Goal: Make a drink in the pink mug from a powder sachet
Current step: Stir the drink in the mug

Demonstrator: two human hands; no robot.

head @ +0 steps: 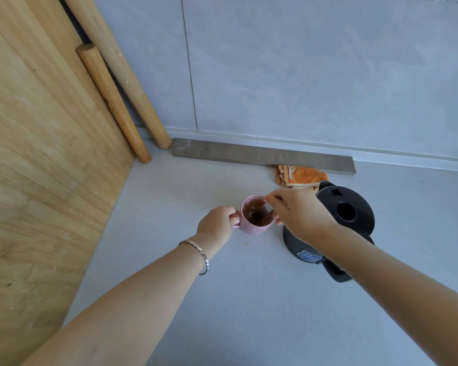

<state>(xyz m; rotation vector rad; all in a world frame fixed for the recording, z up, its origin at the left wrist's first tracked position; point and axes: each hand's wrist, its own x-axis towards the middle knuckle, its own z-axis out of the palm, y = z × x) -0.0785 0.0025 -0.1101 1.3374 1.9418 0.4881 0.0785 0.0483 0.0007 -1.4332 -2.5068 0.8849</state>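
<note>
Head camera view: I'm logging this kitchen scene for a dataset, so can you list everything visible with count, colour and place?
Pink ceramic mug: one, pink, brown drink inside, counter centre.
Black electric kettle: one, black, right of the mug, lid shut.
Orange terry cloth: one, orange, behind the kettle.
Grey stone bar: one, grey, lying along the wall.
Wooden rolling pins: two, light wood, leaning in the corner.
Large bamboo board: one, light wood, standing at left.
Grey countertop: one, pale grey.
Silver bracelet: one, left wrist.
Left hand: grips the mug handle.
Right hand: over the mug, pinching something thin, unclear.
</note>
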